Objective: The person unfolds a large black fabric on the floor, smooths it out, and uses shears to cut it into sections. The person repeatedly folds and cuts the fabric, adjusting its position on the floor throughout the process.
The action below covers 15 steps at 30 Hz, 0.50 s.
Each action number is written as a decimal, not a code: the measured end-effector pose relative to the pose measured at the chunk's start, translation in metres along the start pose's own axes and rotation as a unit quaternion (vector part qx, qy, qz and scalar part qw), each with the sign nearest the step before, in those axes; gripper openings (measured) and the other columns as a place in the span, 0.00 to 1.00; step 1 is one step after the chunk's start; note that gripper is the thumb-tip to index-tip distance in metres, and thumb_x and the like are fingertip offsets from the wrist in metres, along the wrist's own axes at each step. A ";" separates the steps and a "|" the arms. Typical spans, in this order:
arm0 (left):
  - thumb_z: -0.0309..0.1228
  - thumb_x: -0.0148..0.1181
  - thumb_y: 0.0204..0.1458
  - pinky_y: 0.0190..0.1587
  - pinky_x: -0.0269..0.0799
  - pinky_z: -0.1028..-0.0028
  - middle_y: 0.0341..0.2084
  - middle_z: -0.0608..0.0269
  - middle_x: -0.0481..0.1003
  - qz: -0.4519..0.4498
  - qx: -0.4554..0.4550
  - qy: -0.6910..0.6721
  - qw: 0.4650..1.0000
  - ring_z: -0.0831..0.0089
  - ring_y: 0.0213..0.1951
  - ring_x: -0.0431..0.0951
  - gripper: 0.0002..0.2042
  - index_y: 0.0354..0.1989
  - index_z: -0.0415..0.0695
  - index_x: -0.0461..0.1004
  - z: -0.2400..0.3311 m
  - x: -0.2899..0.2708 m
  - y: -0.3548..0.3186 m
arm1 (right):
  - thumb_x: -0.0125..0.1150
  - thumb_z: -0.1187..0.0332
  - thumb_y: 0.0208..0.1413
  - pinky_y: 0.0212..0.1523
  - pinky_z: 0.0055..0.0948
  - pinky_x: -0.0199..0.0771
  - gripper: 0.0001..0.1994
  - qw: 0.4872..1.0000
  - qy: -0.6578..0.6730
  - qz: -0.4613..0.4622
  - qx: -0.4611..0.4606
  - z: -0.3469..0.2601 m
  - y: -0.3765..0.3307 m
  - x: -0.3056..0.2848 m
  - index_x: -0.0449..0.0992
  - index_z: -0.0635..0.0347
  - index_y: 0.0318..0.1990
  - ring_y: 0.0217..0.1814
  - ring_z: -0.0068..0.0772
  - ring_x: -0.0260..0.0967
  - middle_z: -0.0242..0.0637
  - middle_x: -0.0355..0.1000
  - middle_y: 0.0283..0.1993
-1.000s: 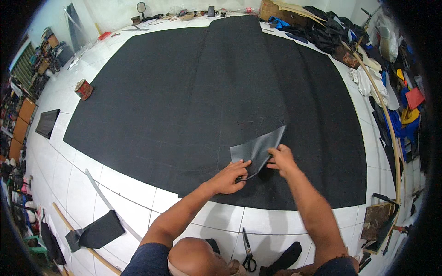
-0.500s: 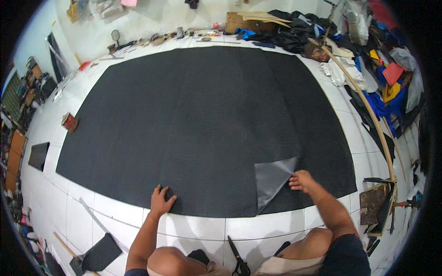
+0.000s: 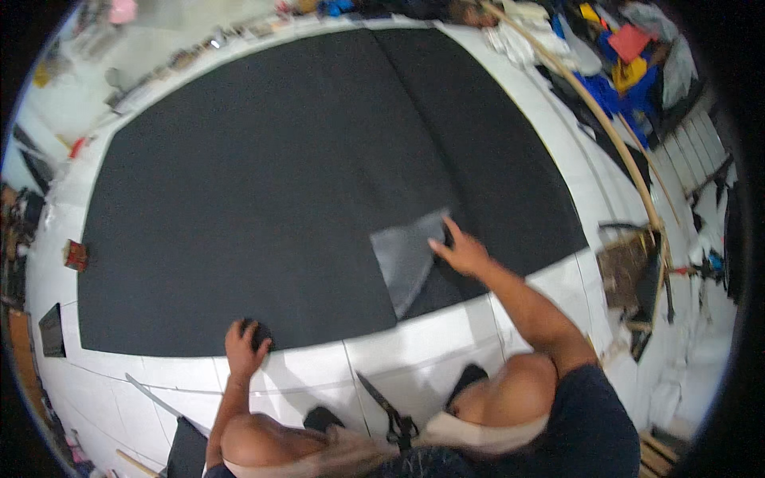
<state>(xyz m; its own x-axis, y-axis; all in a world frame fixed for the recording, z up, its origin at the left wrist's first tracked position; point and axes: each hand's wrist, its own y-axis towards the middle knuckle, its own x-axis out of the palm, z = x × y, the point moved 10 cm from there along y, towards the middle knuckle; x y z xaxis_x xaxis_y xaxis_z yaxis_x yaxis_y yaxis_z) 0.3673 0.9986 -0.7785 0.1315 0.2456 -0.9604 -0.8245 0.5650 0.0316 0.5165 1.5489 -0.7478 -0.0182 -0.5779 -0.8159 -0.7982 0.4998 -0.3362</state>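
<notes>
A large black sheet (image 3: 255, 183) lies spread over the floor, its front right corner folded back to show a shiny grey underside (image 3: 405, 259). My right hand (image 3: 464, 251) is at the edge of this fold, thumb and forefinger apart, with no visible grip on it. At the near edge of the sheet rests my left hand (image 3: 245, 349), fingers and thumb spread around a dark patch that looks like shadow. Black-handled scissors (image 3: 390, 413) lie on the tiles between my feet.
A red-brown tin (image 3: 76, 255) stands at the sheet's left edge. Along the right runs a long wooden pole (image 3: 598, 103) beside piled cloth and plastic (image 3: 629, 76). A grey metal strip (image 3: 151, 394) and a black piece (image 3: 187, 448) lie at the lower left.
The view has tilted and shifted. My right hand has loosened its pinch on the folded corner, thumb and forefinger now apart. My left hand has moved left along the sheet's near edge.
</notes>
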 end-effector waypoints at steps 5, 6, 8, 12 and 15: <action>0.40 0.76 0.38 0.65 0.57 0.53 0.63 0.43 0.59 -0.071 -0.027 -0.050 0.996 0.44 0.65 0.58 0.37 0.60 0.44 0.68 0.030 0.004 -0.013 | 0.43 0.35 0.60 0.23 0.30 0.69 0.38 0.973 0.075 -0.215 0.039 0.006 0.030 0.032 0.51 0.42 0.72 0.22 0.30 0.67 0.40 0.70 0.31; 0.38 0.77 0.36 0.66 0.56 0.54 0.65 0.43 0.57 -0.091 -0.046 -0.051 0.994 0.44 0.66 0.56 0.39 0.61 0.45 0.67 0.032 0.005 -0.014 | 0.45 0.36 0.61 0.24 0.26 0.69 0.35 0.973 0.048 -0.222 0.030 0.004 0.031 0.028 0.60 0.49 0.67 0.26 0.26 0.68 0.37 0.69 0.30; 0.38 0.77 0.36 0.67 0.56 0.55 0.65 0.43 0.57 -0.094 -0.050 -0.049 0.993 0.44 0.67 0.55 0.40 0.62 0.45 0.66 0.027 0.009 -0.009 | 0.43 0.36 0.61 0.23 0.25 0.69 0.34 0.974 0.030 -0.223 0.022 0.006 0.036 0.027 0.64 0.53 0.63 0.26 0.24 0.68 0.37 0.69 0.31; 0.38 0.75 0.39 0.66 0.57 0.55 0.66 0.44 0.56 -0.093 -0.037 -0.010 0.995 0.45 0.67 0.56 0.40 0.64 0.47 0.65 0.030 0.015 -0.006 | 0.52 0.42 0.58 0.44 0.41 0.74 0.31 0.994 -0.047 -0.076 -0.063 0.021 0.044 0.003 0.62 0.53 0.62 0.47 0.44 0.73 0.46 0.72 0.43; 0.38 0.75 0.39 0.66 0.57 0.55 0.66 0.44 0.57 -0.095 -0.030 0.047 0.994 0.45 0.66 0.57 0.40 0.64 0.47 0.64 0.027 0.018 -0.011 | 0.60 0.47 0.53 0.56 0.47 0.68 0.33 0.990 -0.062 0.010 -0.128 0.012 0.048 -0.010 0.60 0.49 0.64 0.58 0.53 0.68 0.51 0.71 0.52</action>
<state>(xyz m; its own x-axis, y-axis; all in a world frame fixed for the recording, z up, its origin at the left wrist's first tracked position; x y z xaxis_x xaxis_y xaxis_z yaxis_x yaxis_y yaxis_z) 0.3934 1.0187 -0.7888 0.2391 0.0627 -0.9690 -0.8216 0.5449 -0.1675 0.4853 1.5861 -0.7616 0.0263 -0.4777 -0.8781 -0.9252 0.3209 -0.2023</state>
